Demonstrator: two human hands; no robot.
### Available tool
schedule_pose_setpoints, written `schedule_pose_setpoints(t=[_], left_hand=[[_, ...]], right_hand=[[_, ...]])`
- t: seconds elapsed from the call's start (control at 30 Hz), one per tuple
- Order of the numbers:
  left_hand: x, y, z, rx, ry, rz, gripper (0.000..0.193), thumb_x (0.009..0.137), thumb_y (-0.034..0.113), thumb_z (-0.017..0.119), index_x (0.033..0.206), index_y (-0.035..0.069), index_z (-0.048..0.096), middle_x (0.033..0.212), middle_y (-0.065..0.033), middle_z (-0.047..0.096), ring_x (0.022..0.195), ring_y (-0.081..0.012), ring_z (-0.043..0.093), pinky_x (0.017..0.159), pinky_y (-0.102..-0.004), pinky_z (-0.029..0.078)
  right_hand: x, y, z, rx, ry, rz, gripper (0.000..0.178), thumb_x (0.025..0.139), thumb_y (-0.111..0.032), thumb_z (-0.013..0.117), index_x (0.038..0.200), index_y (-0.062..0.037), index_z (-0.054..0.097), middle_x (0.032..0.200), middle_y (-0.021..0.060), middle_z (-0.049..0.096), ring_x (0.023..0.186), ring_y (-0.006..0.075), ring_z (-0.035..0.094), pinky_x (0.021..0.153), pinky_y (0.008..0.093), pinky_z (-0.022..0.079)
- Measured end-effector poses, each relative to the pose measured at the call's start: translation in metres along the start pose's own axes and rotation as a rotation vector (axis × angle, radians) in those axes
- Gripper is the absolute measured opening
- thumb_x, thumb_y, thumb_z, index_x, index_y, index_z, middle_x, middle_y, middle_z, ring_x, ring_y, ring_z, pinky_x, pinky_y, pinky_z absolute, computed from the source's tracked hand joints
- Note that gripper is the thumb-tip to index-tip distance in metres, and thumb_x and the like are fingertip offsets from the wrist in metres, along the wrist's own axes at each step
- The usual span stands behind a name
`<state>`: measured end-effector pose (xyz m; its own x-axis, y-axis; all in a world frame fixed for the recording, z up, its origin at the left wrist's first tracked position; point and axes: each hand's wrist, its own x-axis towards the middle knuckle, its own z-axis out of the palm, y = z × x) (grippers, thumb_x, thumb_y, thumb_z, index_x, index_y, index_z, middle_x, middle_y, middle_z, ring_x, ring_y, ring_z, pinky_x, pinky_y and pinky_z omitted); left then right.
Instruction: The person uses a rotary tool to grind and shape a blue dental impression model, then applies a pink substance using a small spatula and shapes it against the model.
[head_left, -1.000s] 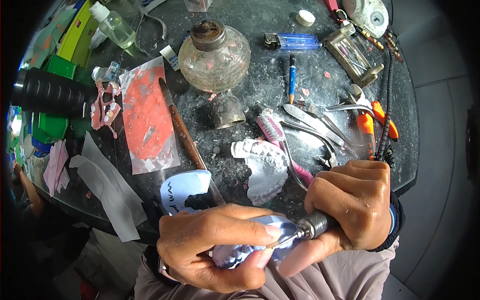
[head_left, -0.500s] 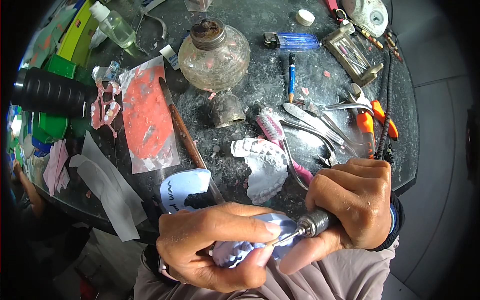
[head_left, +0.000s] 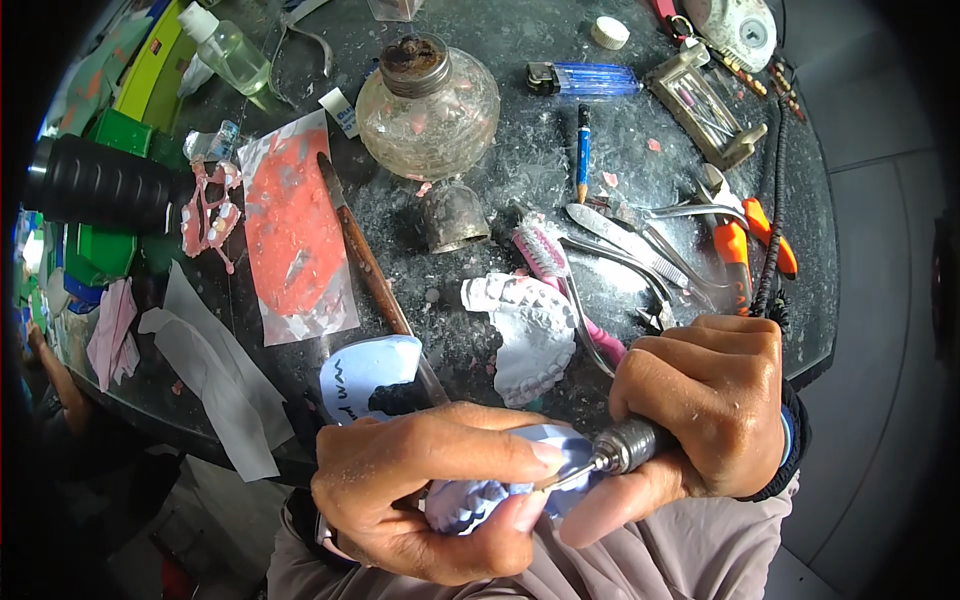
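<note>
Left hand (head_left: 425,490) cups blue cast (head_left: 463,508), right hand (head_left: 712,410) curled round handpiece (head_left: 632,447)

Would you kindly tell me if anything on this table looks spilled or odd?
Yes: pale dust and small pink scraps litter the dark tabletop, and the glass jar has a crusted brown top, looking dirty or rusted.

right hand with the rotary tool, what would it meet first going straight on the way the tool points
Probably the left hand's thumb tip: the right hand's rotary tool points straight toward it, beside the blue dental cast. Exact depth is unclear.
</note>
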<state>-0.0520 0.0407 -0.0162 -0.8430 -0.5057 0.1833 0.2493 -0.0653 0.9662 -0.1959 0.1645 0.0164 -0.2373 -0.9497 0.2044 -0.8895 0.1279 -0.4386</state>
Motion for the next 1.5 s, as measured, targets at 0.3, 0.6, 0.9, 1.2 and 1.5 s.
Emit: schedule_pose_setpoints(t=[0.3,0.6,0.9,1.2,1.5], left_hand=[[-0.002,0.004,-0.002,0.031,0.018,-0.079,0.02,0.066,-0.003,0.066,0.085,-0.002,0.063,0.075,-0.0152,0.067,0.06,-0.0113,0.064,0.053,-0.0202,0.05],[0.001,0.007,-0.003,0.043,0.073,-0.19,0.015,0.069,0.003,0.064,0.082,-0.003,0.063,0.067,-0.009,0.065,0.055,-0.0067,0.06,0.048,-0.0176,0.045],[0.013,0.014,-0.004,0.008,0.035,-0.38,0.014,0.07,0.004,0.063,0.081,-0.004,0.059,0.057,-0.0033,0.059,0.048,-0.0032,0.052,0.045,-0.0171,0.037],[0.006,0.002,-0.01,0.015,-0.03,-0.234,0.022,0.072,0.008,0.055,0.086,-0.008,0.048,0.071,-0.0131,0.06,0.048,-0.0046,0.048,0.046,-0.0179,0.036],[0.006,0.012,-0.012,0.012,0.038,-0.28,0.032,0.073,0.017,0.06,0.09,-0.007,0.049,0.076,-0.0137,0.059,0.058,-0.0078,0.051,0.054,-0.0187,0.039]], right_hand=[[0.0,0.0,0.002,-0.014,0.024,0.003,0.069,0.049,-0.078,0.055,0.055,-0.0101,0.045,0.044,0.0002,0.038,0.034,0.0165,0.043,0.035,0.0281,0.029],[0.002,0.002,-0.007,0.032,0.017,0.018,0.071,0.048,-0.076,0.056,0.064,-0.0065,0.055,0.046,-0.0012,0.042,0.036,0.0143,0.046,0.038,0.0257,0.03],[-0.001,-0.005,-0.011,-0.02,0.047,-0.108,0.064,0.049,-0.058,0.072,0.093,-0.0105,0.07,0.041,-0.0084,0.037,0.034,0.0039,0.034,0.041,0.0229,0.021],[0.002,0.0,-0.008,-0.028,0.006,-0.187,0.06,0.048,-0.054,0.073,0.092,-0.0143,0.071,0.042,-0.0102,0.039,0.035,0.0028,0.036,0.041,0.022,0.022],[0.001,-0.008,-0.001,-0.022,0.114,-0.074,0.067,0.037,-0.061,0.074,0.081,-0.0101,0.071,0.043,-0.0091,0.043,0.039,0.0046,0.043,0.044,0.0218,0.028]])
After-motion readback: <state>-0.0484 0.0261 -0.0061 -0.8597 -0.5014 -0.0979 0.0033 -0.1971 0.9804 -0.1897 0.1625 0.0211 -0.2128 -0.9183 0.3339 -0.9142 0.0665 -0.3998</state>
